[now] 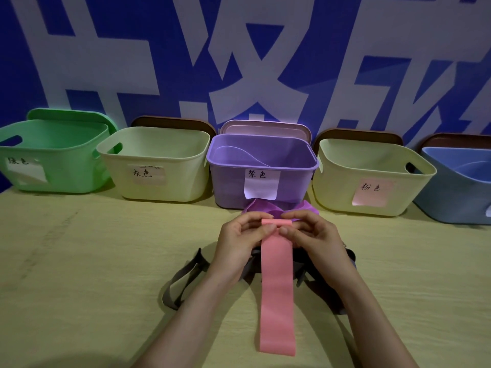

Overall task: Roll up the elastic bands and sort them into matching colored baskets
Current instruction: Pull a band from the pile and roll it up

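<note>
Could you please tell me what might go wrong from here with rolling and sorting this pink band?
The roll on the pink elastic band is barely started, pinched by the left hand and right hand; its long loose tail could let it skew or spring open. The grey bands and purple band around the hands might get caught up. The pink-labelled basket is cream like the grey-labelled basket, so a mix-up seems possible.

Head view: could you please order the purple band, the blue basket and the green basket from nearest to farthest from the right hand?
1. purple band, just behind the right hand.
2. blue basket, at the row's far right.
3. green basket, at the row's far left.
</note>
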Action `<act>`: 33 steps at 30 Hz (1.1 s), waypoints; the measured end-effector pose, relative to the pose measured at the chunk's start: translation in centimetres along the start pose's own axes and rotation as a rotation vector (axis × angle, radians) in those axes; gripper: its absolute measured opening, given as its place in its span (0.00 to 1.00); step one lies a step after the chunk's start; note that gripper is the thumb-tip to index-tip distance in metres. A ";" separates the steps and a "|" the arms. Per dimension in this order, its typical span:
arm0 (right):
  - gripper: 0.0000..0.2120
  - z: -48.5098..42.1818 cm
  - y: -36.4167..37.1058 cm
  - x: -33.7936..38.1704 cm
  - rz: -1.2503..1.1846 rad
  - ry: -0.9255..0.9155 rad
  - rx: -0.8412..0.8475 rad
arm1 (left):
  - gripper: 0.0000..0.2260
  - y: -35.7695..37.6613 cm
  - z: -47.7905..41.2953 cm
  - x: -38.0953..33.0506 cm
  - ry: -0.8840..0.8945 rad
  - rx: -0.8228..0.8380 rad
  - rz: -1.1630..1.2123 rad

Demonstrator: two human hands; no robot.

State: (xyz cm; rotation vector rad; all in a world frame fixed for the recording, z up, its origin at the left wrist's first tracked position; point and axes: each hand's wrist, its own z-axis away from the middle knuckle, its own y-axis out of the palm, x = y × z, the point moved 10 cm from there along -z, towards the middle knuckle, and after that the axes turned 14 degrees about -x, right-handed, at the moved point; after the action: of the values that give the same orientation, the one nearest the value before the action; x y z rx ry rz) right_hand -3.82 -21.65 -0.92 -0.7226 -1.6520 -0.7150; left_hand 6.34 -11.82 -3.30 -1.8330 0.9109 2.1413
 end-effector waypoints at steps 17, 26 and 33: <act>0.06 -0.2 -1.2 0.4 -0.083 -0.004 -0.115 | 0.05 1.6 1.1 1.4 -0.131 0.172 -0.055; 0.07 -0.3 -0.7 0.4 -0.027 -0.055 -0.058 | 0.11 1.3 0.9 1.0 -0.123 0.171 -0.065; 0.11 0.0 -0.1 0.8 -0.004 -0.083 -0.018 | 0.16 0.8 0.4 0.8 -0.087 0.087 -0.079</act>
State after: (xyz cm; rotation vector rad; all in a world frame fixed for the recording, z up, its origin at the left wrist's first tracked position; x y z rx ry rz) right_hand -4.07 -21.65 -0.17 -0.7710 -1.7244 -0.7118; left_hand 5.43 -12.44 -3.78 -1.6922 0.8825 2.0818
